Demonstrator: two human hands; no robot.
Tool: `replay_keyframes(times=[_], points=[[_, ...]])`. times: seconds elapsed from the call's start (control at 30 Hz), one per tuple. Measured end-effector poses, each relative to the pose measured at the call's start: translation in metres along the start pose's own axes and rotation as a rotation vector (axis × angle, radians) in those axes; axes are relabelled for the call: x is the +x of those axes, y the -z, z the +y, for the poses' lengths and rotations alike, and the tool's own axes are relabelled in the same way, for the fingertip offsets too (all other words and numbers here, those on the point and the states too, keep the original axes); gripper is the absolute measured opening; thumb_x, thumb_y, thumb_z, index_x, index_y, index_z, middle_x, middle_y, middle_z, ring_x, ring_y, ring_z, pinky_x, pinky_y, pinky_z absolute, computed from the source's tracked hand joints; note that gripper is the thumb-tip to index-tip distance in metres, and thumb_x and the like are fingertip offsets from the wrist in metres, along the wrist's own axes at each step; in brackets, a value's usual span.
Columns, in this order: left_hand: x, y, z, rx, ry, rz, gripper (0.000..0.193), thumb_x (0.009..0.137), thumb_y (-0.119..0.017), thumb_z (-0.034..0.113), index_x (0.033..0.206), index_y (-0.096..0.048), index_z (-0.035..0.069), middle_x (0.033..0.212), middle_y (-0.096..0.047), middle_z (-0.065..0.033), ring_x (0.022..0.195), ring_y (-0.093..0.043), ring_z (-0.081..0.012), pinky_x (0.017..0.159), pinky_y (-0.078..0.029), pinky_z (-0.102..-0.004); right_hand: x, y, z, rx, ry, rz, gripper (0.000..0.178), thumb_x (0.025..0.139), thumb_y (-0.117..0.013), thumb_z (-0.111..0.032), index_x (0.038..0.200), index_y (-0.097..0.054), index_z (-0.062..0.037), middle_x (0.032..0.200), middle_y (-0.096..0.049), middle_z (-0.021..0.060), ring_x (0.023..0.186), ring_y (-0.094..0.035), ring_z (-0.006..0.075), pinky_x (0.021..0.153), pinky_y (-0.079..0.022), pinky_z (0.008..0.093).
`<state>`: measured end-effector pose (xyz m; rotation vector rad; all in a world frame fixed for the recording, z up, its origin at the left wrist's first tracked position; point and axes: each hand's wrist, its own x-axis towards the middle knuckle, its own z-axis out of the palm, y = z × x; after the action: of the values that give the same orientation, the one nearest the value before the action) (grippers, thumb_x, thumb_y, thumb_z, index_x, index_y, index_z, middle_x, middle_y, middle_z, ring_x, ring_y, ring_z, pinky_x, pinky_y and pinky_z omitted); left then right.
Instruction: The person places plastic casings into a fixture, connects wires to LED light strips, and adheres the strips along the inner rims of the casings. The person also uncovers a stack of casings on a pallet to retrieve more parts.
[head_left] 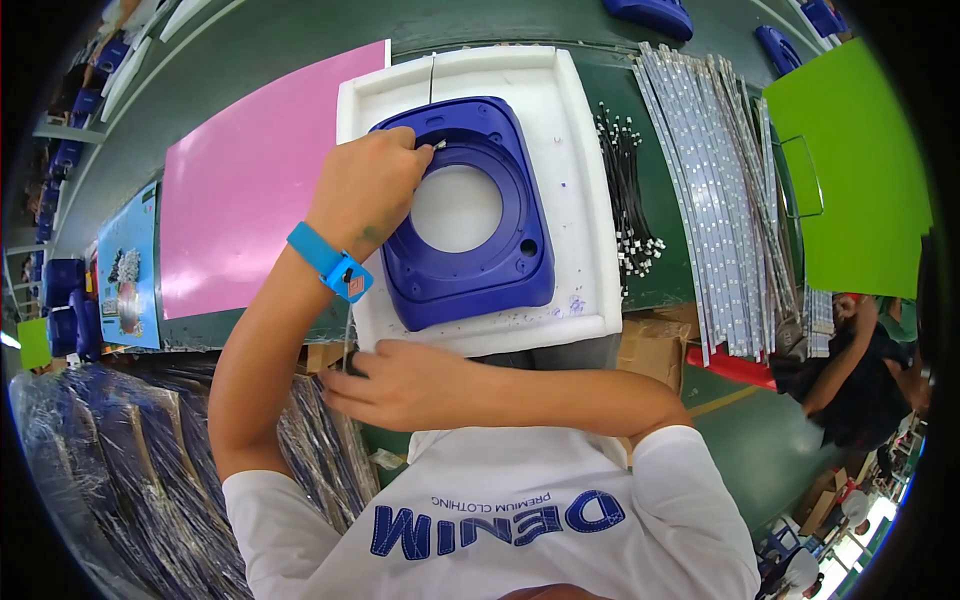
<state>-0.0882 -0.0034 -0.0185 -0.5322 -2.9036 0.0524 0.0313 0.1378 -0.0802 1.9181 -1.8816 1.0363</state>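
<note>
Green table (pixel 675 285), foam tray (pixel 594 200), pink sheet (pixel 255 180), strips (pixel 720 200)

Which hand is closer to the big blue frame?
Left: the left hand is over the blue frame, at its far-left corner; the right hand is off it, below its near edge.

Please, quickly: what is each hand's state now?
Left hand: closed, apparently pinching a small pale piece.
Right hand: partly curled; cannot tell whether it holds something.

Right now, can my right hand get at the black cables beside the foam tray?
Probably yes: nothing covers the black cables, though the right hand is by the near-left corner of the white foam tray, so it would swing right.
</note>
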Motion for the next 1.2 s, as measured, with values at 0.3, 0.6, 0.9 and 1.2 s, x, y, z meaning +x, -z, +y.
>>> replay_keyframes(times=[0.3,0.6,0.9,1.2], points=[[0.01,-0.008,-0.028,-0.117,-0.231,0.276,0.014,0.086,-0.073,0.007,0.097,-0.081,0.008,0.125,-0.066,-0.0123,0.114,-0.064,-0.0321,0.095,-0.054,-0.0407,-0.034,0.021,0.003,0.438,-0.172,0.169,0.037,0.088,-0.076,-0.015,0.123,-0.067,-0.008,0.124,-0.062,0.0121,0.093,-0.062,0.0258,0.077,-0.052,0.0366],[-0.002,-0.028,-0.006,-0.16,-0.101,0.268,0.018,0.083,-0.064,-0.007,0.099,-0.072,-0.003,0.134,-0.062,-0.0199,0.126,-0.059,-0.0389,0.103,-0.053,-0.0423,-0.113,0.119,0.046,1.186,-0.849,0.957,0.022,0.105,-0.06,-0.009,0.125,-0.059,0.0006,0.105,-0.071,0.0185,0.072,-0.068,0.0195,0.061,-0.055,0.0297],[0.004,-0.028,0.014,-0.135,0.076,0.342,0.015,0.08,-0.064,-0.006,0.092,-0.072,-0.004,0.125,-0.066,-0.0203,0.122,-0.061,-0.0373,0.1,-0.055,-0.0426,-0.076,0.124,0.072,1.134,-0.846,0.998,0.027,0.108,-0.057,-0.012,0.131,-0.047,-0.0016,0.105,-0.071,0.0213,0.078,-0.074,0.026,0.064,-0.058,0.0343],[0.0,-0.034,-0.01,-0.376,0.083,0.363,0.028,0.081,-0.069,-0.007,0.105,-0.078,0.005,0.126,-0.067,-0.0136,0.12,-0.061,-0.0344,0.099,-0.054,-0.0407,-0.054,0.137,0.098,0.966,-1.012,0.671,0.04,0.106,-0.058,-0.009,0.14,-0.045,0.0077,0.099,-0.07,0.0168,0.074,-0.071,0.0188,0.063,-0.056,0.027]])
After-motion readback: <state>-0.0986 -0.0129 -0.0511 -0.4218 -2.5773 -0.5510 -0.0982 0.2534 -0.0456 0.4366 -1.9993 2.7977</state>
